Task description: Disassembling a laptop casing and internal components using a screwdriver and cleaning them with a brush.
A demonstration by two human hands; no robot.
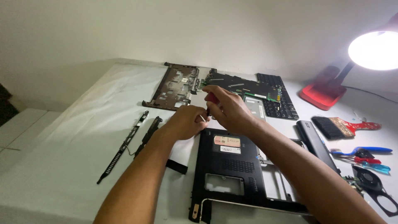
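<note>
White desk [62,166], laptop already stripped: right hand [230,108] grips red-handled screwdriver [212,98], left hand [184,122] pinches its tip above black bottom case [228,166].

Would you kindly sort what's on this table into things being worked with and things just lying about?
In use: left hand, right hand, red-handled screwdriver, black laptop base.

Lying about: keyboard, circuit board, paintbrush, fan, red desk lamp, battery.

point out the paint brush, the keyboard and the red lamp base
paint brush [331,126], head view, on the dark bristles
keyboard [282,103], head view, on the keys at its right half
red lamp base [321,96], head view, on the flat red foot
</note>
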